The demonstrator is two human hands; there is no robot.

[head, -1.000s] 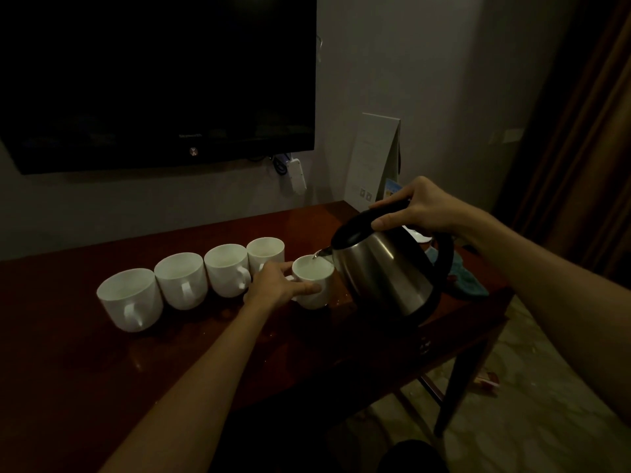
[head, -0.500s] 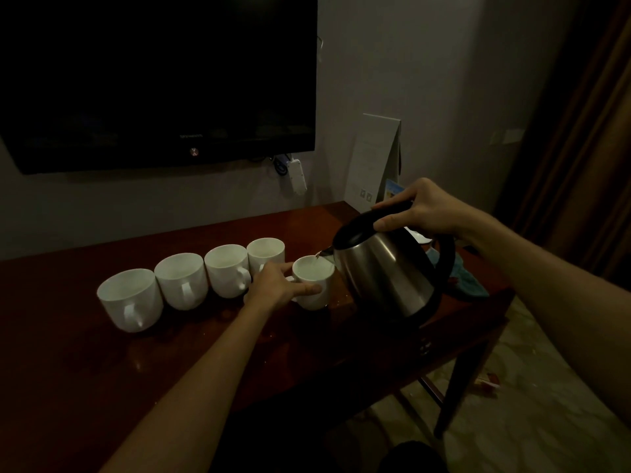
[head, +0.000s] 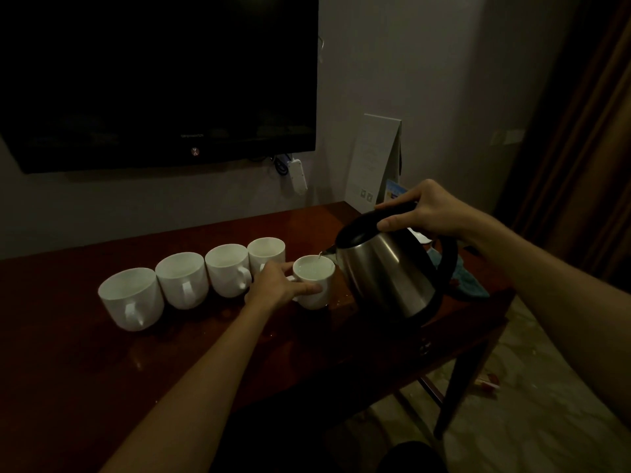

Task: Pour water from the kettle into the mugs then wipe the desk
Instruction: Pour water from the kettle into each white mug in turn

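Steel kettle in right hand grip; left hand around glossy white mug.

A: Very dim, underexposed. The white mugs and the wall are the brightest areas.
B: Glare?
A: Faint sheen on the surface and on the kettle. TV is pure black, no detail. Wide-angle bending at the edges, curtain murky. Focus acceptable.

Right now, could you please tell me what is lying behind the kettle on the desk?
A blue cloth lies behind the kettle, at the desk's right end. The kettle and the right hand cover most of it.
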